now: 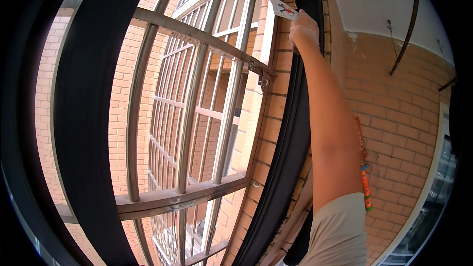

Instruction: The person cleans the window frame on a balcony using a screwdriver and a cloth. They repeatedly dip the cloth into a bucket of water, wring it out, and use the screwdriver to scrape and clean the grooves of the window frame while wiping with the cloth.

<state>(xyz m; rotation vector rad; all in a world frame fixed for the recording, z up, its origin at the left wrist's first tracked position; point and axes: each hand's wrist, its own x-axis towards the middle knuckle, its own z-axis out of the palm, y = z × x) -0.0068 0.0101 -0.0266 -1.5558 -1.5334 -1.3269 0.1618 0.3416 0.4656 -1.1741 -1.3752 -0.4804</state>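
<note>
My right arm reaches up along the dark window frame, and a beige sleeve covers its upper part. At the top, my right hand is closed on a white card printed with a black and red figure, like a playing card. It points left from my fingers, near the upper end of the frame's side. A thin, see-through glove seems to cover the hand. No part of my left hand shows.
Metal security bars stand outside the window, with a latch at their right edge. A black upright crosses the left. On the right, an orange hanging ornament is by the brick wall; a dark rod hangs above.
</note>
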